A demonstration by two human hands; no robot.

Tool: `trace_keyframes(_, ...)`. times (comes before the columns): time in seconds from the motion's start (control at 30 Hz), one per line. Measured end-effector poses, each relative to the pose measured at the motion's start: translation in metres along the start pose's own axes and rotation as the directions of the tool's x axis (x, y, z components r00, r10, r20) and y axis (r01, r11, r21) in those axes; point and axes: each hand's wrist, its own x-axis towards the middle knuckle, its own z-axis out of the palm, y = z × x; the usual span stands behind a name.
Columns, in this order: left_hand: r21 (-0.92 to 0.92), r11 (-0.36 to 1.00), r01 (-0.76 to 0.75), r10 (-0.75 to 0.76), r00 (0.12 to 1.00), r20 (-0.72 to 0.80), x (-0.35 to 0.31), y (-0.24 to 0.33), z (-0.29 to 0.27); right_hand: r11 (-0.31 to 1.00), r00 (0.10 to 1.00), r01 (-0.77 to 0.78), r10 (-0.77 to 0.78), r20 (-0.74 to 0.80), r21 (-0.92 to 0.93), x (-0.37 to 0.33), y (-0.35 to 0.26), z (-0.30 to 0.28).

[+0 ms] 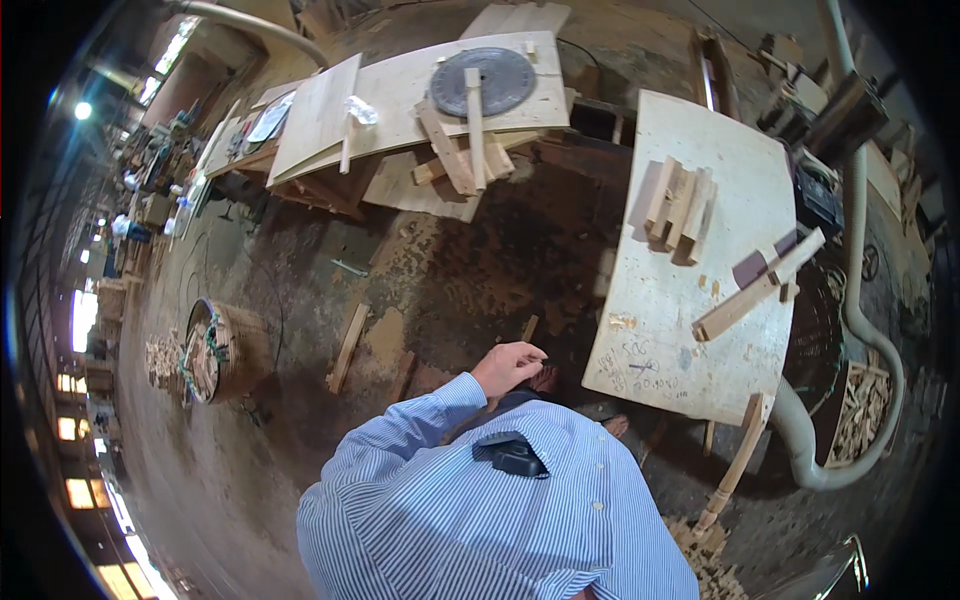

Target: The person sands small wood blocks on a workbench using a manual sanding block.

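Note:
My left hand [508,368] hangs in front of my body, its fingers loosely bent, with nothing visible in them. A striped blue sleeve [430,410] covers that arm. My right hand is not in view. To the right stands a pale board tabletop [690,370], with several short wooden blocks [682,208] grouped on it. Two longer wood strips [745,300] lie crossed near its right edge. A dark phone-like object [515,458] sticks out of my shirt pocket.
Ahead, a worktable [390,95] carries a round saw blade [505,82] with wood strips leaning on it. A basket of offcuts [205,350] stands left. Loose wood pieces [348,348] lie on the floor. At right, a grey hose [855,250] curves past a turned wooden leg [735,465].

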Motion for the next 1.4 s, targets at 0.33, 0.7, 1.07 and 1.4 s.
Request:
trace_keyframes(0.33, 0.083, 0.991, -0.101, 0.110, 0.988, -0.107, -0.025, -0.007, 0.010, 0.973, 0.965, 0.229, -0.221, 0.144, -0.038, 0.095, -0.063, -0.017)
trace_keyframes(0.7, 0.118, 0.991, -0.063, 0.080, 0.987, -0.139, -0.053, -0.021, 0.019, 0.912, 0.889, 0.408, -0.388, 0.244, -0.036, 0.166, -0.091, -0.033)
trace_keyframes(1.07, 0.139, 0.985, -0.106, 0.127, 0.981, -0.147, -0.054, -0.023, 0.017, 0.881, 0.862, 0.472, -0.450, 0.232, -0.043, 0.178, -0.102, -0.068)
trace_keyframes(1.4, 0.137, 0.974, -0.178, 0.195, 0.973, -0.120, -0.040, -0.024, 0.020, 0.864, 0.857, 0.499, -0.482, 0.182, -0.063, 0.172, -0.107, -0.114)
